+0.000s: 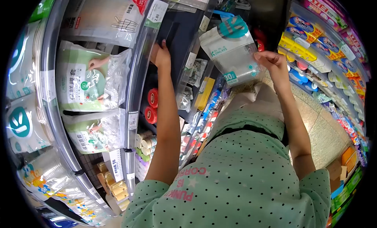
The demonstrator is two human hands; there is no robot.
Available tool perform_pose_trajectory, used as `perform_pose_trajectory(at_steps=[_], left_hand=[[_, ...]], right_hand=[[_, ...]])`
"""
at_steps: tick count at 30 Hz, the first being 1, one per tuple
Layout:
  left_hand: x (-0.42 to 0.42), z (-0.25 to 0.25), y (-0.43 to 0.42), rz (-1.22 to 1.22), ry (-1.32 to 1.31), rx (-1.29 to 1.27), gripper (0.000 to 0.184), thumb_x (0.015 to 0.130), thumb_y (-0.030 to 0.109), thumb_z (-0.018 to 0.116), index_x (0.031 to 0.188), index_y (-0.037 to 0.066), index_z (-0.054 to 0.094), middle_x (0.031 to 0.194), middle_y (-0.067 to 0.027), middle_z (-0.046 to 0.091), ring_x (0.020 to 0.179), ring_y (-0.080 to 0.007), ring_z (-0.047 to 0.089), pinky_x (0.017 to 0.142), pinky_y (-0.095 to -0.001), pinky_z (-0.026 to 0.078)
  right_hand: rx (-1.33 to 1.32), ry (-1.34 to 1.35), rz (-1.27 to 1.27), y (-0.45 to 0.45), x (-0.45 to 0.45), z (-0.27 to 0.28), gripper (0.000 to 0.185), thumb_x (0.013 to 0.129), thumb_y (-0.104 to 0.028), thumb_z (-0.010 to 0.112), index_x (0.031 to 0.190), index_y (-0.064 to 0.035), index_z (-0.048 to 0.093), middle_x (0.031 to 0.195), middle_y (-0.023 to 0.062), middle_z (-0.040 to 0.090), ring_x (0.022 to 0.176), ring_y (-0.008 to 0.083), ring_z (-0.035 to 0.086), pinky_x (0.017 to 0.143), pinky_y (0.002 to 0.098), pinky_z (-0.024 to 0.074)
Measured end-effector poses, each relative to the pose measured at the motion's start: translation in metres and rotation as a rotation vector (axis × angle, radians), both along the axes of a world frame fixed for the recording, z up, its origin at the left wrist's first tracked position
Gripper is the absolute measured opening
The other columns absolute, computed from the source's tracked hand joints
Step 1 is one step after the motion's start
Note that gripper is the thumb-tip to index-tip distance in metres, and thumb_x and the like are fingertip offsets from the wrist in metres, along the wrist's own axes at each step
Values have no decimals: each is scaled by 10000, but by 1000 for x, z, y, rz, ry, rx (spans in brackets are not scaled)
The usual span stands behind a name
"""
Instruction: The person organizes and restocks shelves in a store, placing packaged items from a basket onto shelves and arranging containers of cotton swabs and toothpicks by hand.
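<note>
My right hand [273, 62] is closed in a pinch on the edge of a clear plastic pack [234, 51]. A teal circle and white band mark its top, and a "30" label sits at a lower corner. What is inside cannot be made out. My left hand [161, 55] reaches in at the edge of a dark shelf [178, 33], thumb raised. Its other fingers are hidden behind the clear shelf strip. Close to it is a 2.80 price tag [156, 13]. Red-lidded containers [152, 106] stand below it, beside my forearm.
Green-and-white packs of plastic film covers [88, 76] fill the left shelf, under a straw pack [106, 17]. Further left hang white packs with teal logos [19, 122]. On the right, a shelf holds yellow and blue OMO packs [304, 27]. Tiled floor [318, 125] lies between the shelves.
</note>
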State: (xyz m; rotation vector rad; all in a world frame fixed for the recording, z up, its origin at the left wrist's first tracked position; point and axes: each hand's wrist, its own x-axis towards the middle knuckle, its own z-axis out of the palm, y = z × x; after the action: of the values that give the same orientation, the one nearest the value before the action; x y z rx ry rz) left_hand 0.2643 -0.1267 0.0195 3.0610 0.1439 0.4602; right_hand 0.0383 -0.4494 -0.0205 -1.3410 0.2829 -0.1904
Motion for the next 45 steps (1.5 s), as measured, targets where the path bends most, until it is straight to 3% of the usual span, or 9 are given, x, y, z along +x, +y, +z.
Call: perform_pose_trajectory(at_steps=[2,6,7,11,13,17,24,27,45], left_hand=[[3,2,5,-18,-2,-80,342,922,368,668,1222,205,678,1174,-132,702,1119,-405,624,1014,-538,415],[17,-5,25,-263,-160,-38,364,972,365,607,996,6,664,905,-154,702,839,-340,678,785,-444,504],[17,1,21,-159,22,-155,264,989,260,575,962,10,658,879,-117,708,806,-266,672,769,-387,507],[28,-6,23,-123,77,-491,203,991,126,491,948,18,658,861,-62,702,762,-162,631,748,-311,499],[35,-16,30,-95,57,-620,219,985,81,452,945,21,659,851,-43,694,751,-126,608,739,-283,493],[52,-36,42,-125,-79,-865,167,900,-38,536,870,-52,700,783,-102,697,640,-148,604,574,-251,487],[35,-24,30,-99,-42,-844,152,877,-35,549,799,-34,679,772,-96,696,655,-158,619,593,-262,494],[21,-16,23,-86,39,-728,183,955,7,464,915,8,642,868,-61,687,756,-151,611,741,-287,502],[5,-22,25,-388,-148,-611,140,899,-17,601,870,-16,738,757,-86,700,668,-156,629,661,-299,516]], right_hand=[[31,-28,-31,4,-7,3,149,916,-83,690,984,31,756,842,22,734,751,51,609,692,213,469],[-29,-28,-78,10,-17,15,146,889,-79,706,969,33,756,833,64,745,754,85,642,715,237,494],[-78,-21,-87,11,-19,20,144,878,-76,712,965,31,757,829,81,749,751,100,654,723,245,501],[-516,-189,-207,16,-20,40,92,799,-31,724,877,-13,768,810,136,738,704,248,659,776,327,497],[-614,-231,-228,14,-20,45,84,791,-25,725,863,-18,768,805,122,737,696,247,649,808,335,481],[-603,-206,-246,14,-20,47,84,778,-24,733,852,-30,772,794,105,737,687,232,645,858,330,458],[-537,-167,-247,10,-16,45,82,781,-33,741,854,-20,775,784,127,736,706,242,664,807,331,479],[-532,-159,-247,8,-13,44,87,786,-37,740,862,-12,773,786,136,736,713,245,672,790,331,486],[-419,-76,-223,10,-2,38,112,842,-66,726,913,12,764,832,139,740,780,227,667,761,319,506]])
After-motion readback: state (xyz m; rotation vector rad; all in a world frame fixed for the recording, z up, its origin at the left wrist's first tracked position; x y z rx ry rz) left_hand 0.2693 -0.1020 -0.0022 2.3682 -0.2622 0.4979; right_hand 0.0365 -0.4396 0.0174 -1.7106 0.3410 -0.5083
